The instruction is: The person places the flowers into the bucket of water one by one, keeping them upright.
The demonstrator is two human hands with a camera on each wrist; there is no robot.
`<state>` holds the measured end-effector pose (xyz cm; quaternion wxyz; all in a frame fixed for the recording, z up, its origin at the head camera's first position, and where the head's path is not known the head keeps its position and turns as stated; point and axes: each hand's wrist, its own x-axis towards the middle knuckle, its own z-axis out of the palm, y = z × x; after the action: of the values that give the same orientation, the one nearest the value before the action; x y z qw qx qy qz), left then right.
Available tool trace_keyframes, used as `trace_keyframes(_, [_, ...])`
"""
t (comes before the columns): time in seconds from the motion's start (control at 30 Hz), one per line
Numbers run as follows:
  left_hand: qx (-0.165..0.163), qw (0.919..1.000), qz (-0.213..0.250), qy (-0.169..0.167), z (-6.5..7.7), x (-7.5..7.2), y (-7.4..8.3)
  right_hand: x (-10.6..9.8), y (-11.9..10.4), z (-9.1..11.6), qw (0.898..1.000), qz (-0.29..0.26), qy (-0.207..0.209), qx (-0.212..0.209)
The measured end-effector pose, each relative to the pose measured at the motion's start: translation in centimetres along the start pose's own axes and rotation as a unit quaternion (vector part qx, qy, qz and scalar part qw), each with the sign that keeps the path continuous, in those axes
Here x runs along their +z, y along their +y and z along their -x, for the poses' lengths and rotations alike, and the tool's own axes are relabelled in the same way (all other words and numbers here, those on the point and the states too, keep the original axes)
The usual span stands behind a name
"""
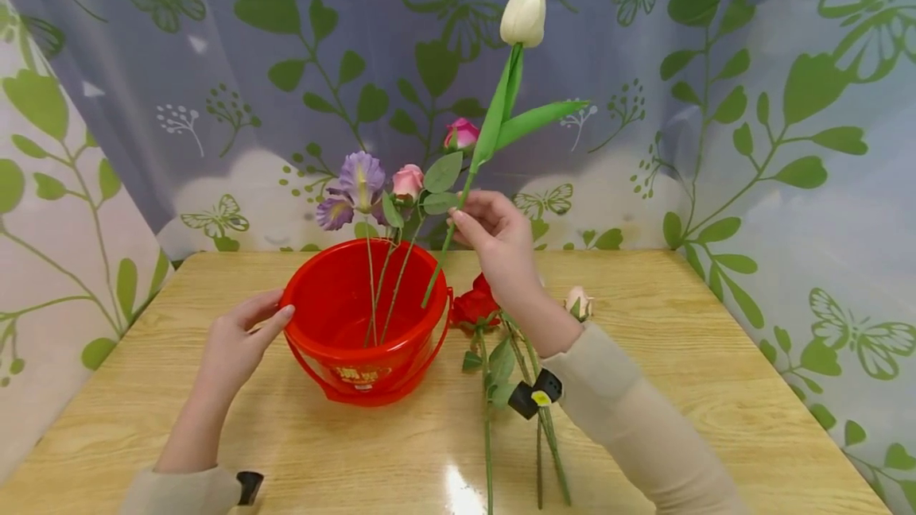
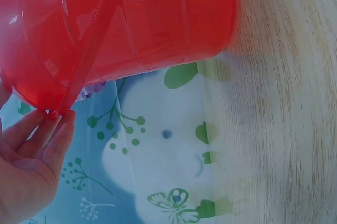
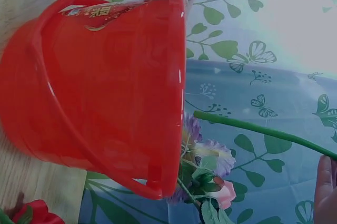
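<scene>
A white artificial tulip (image 1: 524, 18) with green leaves is pinched by its stem in my right hand (image 1: 498, 238). The stem's lower end hangs over the right side of the red bucket (image 1: 365, 376); in the right wrist view the stem tip (image 3: 202, 115) is just beyond the rim. My left hand (image 1: 239, 336) grips the bucket's left rim between thumb and fingers. In the left wrist view those fingers (image 2: 58, 139) hold the rim by the handle joint. Inside the bucket stand a purple iris (image 1: 361, 180), a pink rose (image 1: 408, 181) and a magenta rose (image 1: 462, 133).
Right of the bucket, a red rose (image 1: 475, 306), a cream rose (image 1: 578, 303) and other stems lie on the wooden table (image 1: 665, 388), partly under my right forearm. A patterned curtain (image 1: 608, 181) hangs behind the table and along its sides.
</scene>
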<state>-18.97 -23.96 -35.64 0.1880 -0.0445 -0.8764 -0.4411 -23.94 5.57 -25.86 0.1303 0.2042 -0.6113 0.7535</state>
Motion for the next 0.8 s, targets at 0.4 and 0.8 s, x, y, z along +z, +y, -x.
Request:
trace_keyframes(0.4, [-0.006, 1.0, 0.005, -0.005, -0.1, 0.0, 0.1, 0.8, 2.7, 0.2, 0.988, 0.139, -0.068, -0.014])
trace_keyframes(0.8, [-0.004, 1.0, 0.004, -0.003, -0.1, 0.0, -0.1, 0.8, 4.9, 1.5, 0.951, 0.279, -0.135, 0.015])
